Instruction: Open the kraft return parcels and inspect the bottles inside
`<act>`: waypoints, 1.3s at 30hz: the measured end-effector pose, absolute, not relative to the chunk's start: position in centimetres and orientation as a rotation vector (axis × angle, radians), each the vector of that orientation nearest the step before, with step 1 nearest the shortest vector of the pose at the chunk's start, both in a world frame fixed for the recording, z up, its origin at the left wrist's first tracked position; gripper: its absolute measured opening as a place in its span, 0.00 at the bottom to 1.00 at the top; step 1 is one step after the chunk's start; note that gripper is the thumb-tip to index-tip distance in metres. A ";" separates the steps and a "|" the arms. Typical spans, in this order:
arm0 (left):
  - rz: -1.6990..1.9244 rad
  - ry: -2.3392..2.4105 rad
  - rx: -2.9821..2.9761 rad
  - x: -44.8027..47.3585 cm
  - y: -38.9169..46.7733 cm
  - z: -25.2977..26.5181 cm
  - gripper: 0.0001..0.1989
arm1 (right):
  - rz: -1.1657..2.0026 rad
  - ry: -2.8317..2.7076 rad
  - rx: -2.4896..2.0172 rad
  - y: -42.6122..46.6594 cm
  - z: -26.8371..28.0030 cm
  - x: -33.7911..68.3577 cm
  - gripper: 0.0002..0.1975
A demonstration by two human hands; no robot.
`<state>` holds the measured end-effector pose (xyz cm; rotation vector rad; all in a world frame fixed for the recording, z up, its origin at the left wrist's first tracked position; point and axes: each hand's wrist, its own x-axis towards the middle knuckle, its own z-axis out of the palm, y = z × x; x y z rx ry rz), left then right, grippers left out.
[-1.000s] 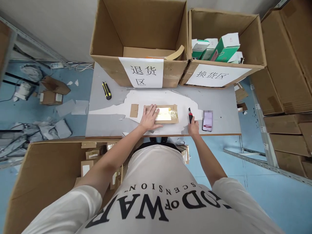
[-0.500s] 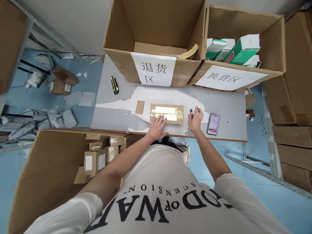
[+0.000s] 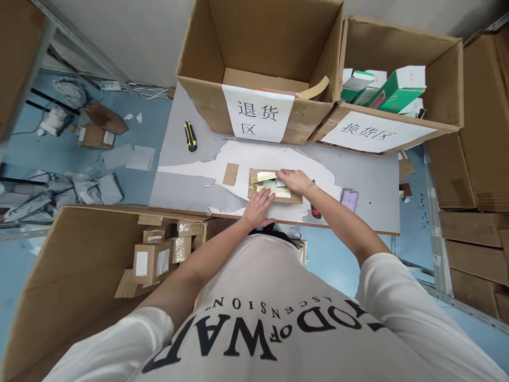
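A small brown cardboard box (image 3: pixel 292 199) with shiny tape lies in front of me, its top slit and parted along the middle. Something pale shows inside, too hidden to name. My left hand (image 3: pixel 259 207) rests on its near left edge, fingers stretched out flat. Over the box's far right side, my right hand (image 3: pixel 293 181) has its fingers curled on the lifted far flap (image 3: pixel 267 175). A red and black utility knife (image 3: pixel 316 213) lies on the table, partly covered by my right forearm.
On the table are a yellow and black utility knife (image 3: pixel 190 136), a cardboard piece (image 3: pixel 230 174) and a blurred phone (image 3: pixel 350 199). Two large labelled cartons stand behind: one (image 3: pixel 202 106), and another (image 3: pixel 445 129) with green-white boxes. A big carton (image 3: pixel 59 254) holding parcels stands at left.
My right hand has put down the red utility knife and moved left onto the box. The box top, closed before, now gapes in the middle. My left hand stays in place.
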<state>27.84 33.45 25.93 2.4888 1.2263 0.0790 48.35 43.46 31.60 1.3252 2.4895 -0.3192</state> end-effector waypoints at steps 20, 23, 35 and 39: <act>0.231 1.123 2.443 21.8 40.4 27.6 0.52 | -0.277 2.818 1.470 40.7 32.2 48.2 0.21; 0.184 0.941 2.438 19.7 43.4 26.5 0.55 | -0.405 2.607 1.397 38.7 32.5 46.3 0.29; 0.311 0.892 2.377 20.1 44.3 24.3 0.39 | -0.247 2.526 1.477 32.2 30.2 44.6 0.20; 0.197 0.902 2.409 20.1 44.1 25.5 0.40 | -0.317 2.664 1.477 29.3 28.0 46.1 0.28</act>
